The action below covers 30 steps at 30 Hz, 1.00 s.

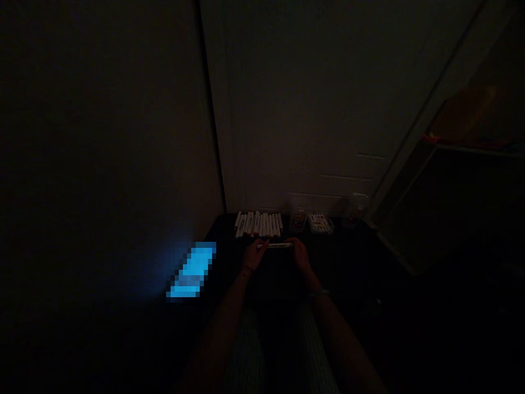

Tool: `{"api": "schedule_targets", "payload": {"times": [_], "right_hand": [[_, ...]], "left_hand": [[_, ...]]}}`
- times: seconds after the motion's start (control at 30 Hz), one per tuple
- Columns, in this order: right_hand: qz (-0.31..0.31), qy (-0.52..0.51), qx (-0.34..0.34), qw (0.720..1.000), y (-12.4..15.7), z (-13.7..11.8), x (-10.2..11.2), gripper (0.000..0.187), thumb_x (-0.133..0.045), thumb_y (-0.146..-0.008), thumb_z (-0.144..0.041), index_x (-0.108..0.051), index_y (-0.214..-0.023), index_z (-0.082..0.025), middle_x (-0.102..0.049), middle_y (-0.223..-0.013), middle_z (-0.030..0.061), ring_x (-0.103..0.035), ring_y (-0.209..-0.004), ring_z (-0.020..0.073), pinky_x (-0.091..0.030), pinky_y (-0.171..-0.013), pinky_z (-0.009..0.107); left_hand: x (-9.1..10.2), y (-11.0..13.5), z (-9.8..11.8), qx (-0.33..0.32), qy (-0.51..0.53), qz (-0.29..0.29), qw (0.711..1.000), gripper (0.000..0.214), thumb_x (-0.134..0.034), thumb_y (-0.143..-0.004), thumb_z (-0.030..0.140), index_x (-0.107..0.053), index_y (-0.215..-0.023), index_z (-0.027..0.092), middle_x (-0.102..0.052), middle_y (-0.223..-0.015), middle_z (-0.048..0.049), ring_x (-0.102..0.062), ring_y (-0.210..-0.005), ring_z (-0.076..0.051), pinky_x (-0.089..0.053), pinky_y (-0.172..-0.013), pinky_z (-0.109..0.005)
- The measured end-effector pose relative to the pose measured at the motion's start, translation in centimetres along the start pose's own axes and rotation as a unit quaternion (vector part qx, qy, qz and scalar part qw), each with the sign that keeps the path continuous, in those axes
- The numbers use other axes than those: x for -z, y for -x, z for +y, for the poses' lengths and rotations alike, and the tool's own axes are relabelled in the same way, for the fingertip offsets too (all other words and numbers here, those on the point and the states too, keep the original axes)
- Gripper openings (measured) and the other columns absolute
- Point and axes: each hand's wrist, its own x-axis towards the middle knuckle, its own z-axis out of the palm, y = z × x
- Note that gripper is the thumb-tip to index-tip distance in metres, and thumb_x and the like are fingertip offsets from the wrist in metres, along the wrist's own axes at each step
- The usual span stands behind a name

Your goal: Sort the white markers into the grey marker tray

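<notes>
Between my two hands a white marker pen (279, 245) is held level, one end in each. My left hand (253, 254) is closed on its left end, with a bracelet at the wrist. My right hand (301, 253) grips the right end, and a band shows on that wrist. Just beyond my hands lies a row of several white markers (262, 223), side by side. To their right are a clear plastic case (298, 219) and a case filled with markers (320, 222). The dim light hides the finer finger detail.
A glowing blue screen (192, 271), blurred into blocks, lies to the left. Another clear container (356, 209) stands at the back right by the pale wall (287, 109). On the right a dark box-like piece (451, 202) has a light edge. The dark tabletop is barely visible.
</notes>
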Motion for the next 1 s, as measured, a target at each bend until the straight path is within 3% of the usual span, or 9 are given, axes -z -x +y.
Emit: {"api": "schedule_targets", "payload": {"times": [0.43, 0.77, 1.0], "right_hand": [[0.008, 0.046, 0.004, 0.999, 0.1, -0.37, -0.66, 0.028, -0.047, -0.074, -0.04, -0.06, -0.087, -0.019, -0.062, -0.079, -0.0002, -0.054, -0.073, 0.0143, -0.04, -0.067, 0.023], [0.006, 0.032, 0.014, 0.999, -0.04, 0.35, -0.16, 0.032, -0.03, -0.079, -0.027, -0.06, -0.086, -0.02, -0.061, -0.082, -0.0006, -0.054, -0.077, 0.0133, -0.04, -0.069, 0.022], [-0.001, 0.036, 0.005, 0.999, 0.11, -0.11, -0.48, 0.027, -0.045, -0.075, -0.038, -0.059, -0.088, -0.02, -0.061, -0.08, -0.0007, -0.054, -0.074, 0.0137, -0.04, -0.066, 0.022]], "left_hand": [[0.17, -0.05, 0.32, 0.009, 0.003, 0.009, 1.0, 0.04, -0.041, -0.075, 0.054, -0.059, -0.073, 0.018, -0.057, -0.06, 0.0019, -0.051, -0.058, -0.011, -0.036, -0.055, -0.02], [0.04, -0.03, 0.4, 0.011, -0.022, 0.007, 1.0, 0.042, -0.04, -0.075, 0.054, -0.059, -0.075, 0.017, -0.057, -0.06, 0.0021, -0.051, -0.057, -0.011, -0.035, -0.055, -0.019], [0.1, -0.06, 0.43, 0.005, -0.014, 0.008, 1.0, 0.041, -0.039, -0.076, 0.054, -0.058, -0.074, 0.017, -0.055, -0.057, 0.0027, -0.05, -0.055, -0.01, -0.034, -0.053, -0.019]]}}
